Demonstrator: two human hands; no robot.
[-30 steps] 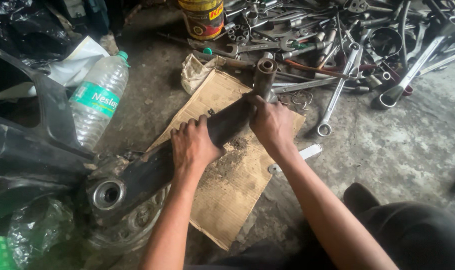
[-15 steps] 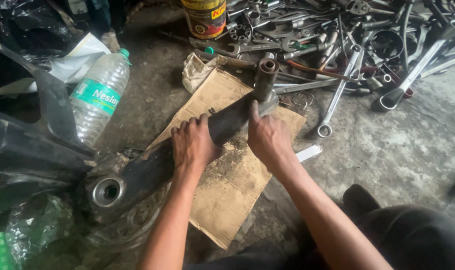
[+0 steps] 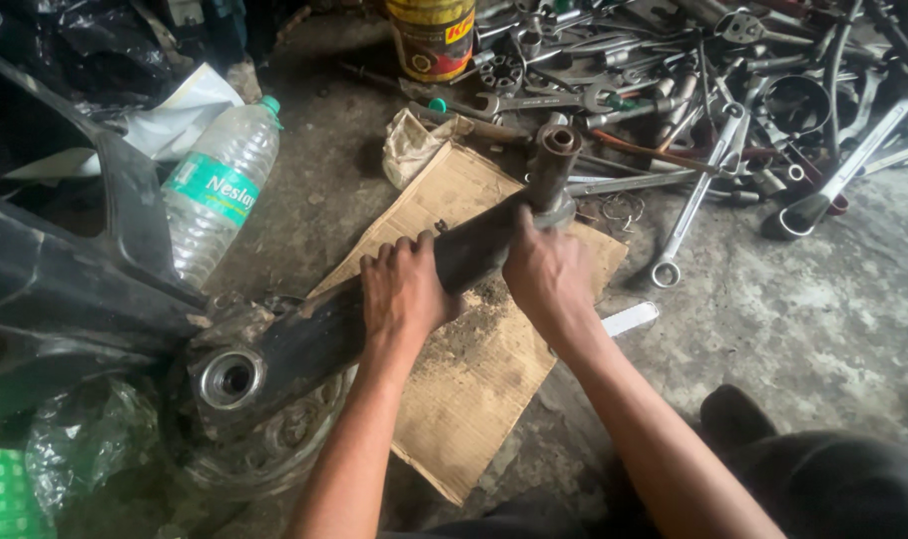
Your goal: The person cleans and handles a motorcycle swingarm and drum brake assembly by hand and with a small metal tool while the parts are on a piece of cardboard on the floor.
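One clear plastic bottle (image 3: 218,187), contents indiscernible, and one yellow can (image 3: 431,38) stand beyond the cardboard sheet (image 3: 474,369). One dark metal arm (image 3: 374,309) lies across the cardboard, long axis running from near-left to far-right. Left hand (image 3: 404,289) and right hand (image 3: 549,274), apart, both clasp it.

Both forearms extended, left hand (image 3: 402,289) and right hand (image 3: 551,277) curled, palms down.
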